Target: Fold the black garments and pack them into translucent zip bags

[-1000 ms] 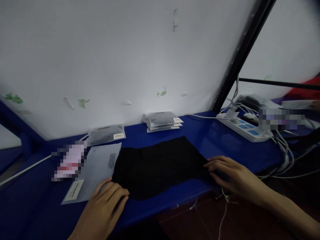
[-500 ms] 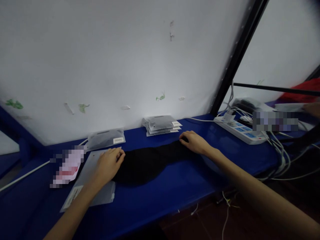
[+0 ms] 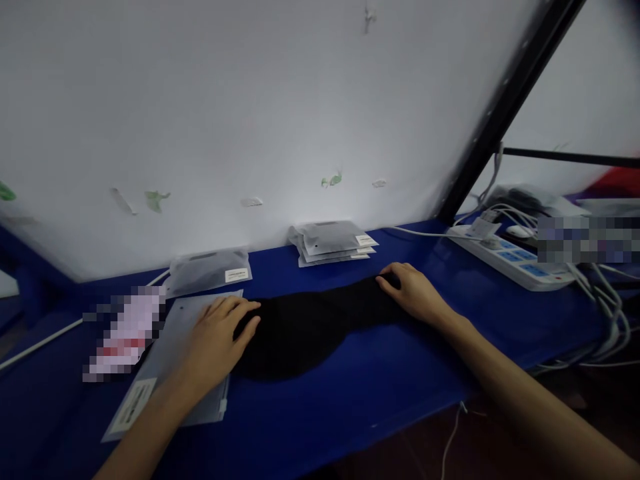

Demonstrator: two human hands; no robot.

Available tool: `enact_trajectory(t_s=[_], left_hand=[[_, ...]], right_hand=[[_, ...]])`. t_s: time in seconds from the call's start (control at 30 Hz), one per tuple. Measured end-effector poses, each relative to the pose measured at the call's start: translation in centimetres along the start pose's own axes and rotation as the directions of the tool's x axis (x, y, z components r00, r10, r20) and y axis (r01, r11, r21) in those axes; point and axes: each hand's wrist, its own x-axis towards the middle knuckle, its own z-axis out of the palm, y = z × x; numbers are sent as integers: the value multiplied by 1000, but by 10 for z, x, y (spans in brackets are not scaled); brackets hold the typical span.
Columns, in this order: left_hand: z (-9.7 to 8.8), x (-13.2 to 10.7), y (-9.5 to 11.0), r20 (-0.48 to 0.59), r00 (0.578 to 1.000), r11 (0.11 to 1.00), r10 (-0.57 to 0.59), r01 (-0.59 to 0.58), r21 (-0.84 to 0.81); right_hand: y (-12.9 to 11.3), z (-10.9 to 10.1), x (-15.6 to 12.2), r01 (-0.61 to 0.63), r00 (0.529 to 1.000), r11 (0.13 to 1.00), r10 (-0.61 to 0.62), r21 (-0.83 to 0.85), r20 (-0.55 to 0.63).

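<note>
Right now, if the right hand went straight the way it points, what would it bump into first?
Probably the stacked bags, ahead and a bit left of the right hand. Its curled fingertips are at the cloth, and depth is unclear, so the exact line is hard to judge.

Cloth (image 3: 295, 337) of plain black, table (image 3: 320, 417) of deep blue, bags (image 3: 327, 238) of translucent grey, whitish wall (image 3: 250, 100).

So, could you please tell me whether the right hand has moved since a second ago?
Yes: judged against the stack of packets, the right hand has moved leftward and away from the front edge of the blue table, nearer the stack.
</note>
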Motion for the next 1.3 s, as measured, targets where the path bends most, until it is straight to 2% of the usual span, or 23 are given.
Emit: enact_trajectory(t_s=[0.13, 0.23, 0.5, 0.7, 0.87, 1.03, 1.1, 1.17, 1.23, 1.3], left_hand=[[5, -3, 0, 95, 995, 999, 2, -5, 35], [5, -4, -1, 129, 992, 998, -8, 1, 59], [-1, -2, 0, 152, 988, 996, 0, -15, 92], [0, -3, -2, 116, 993, 995, -6, -6, 101], [4, -4, -3, 122, 991, 996, -60, 51, 75], [3, -2, -7, 97, 995, 995, -39, 30, 90], [0, -1, 0, 32, 999, 993, 4, -8, 115], [-4, -2, 18, -45, 997, 990, 59, -53, 129], [-4, -6, 47, -86, 992, 992, 96, -88, 90], [1, -10, 83, -46, 991, 992, 124, -125, -10]], right_hand=[[1, -2, -1, -72, 997, 997, 72, -13, -9], [2, -3, -2, -76, 997, 997, 76, -25, -14], [8, -1, -2, -19, 1000, 995, 19, -99, 5], [11, -5, -3, -91, 995, 980, 96, -179, 17], [6, -8, -4, -104, 994, 987, 100, -121, -42], [-4, -13, -6, -201, 972, 977, 207, 69, -108], [-6, -14, -7, -200, 968, 972, 215, 122, -131], [-8, -15, -7, -183, 967, 971, 206, 154, -147], [-8, -15, -7, -167, 968, 967, 198, 194, -151], [-8, -15, -7, -157, 968, 954, 200, 254, -154]])
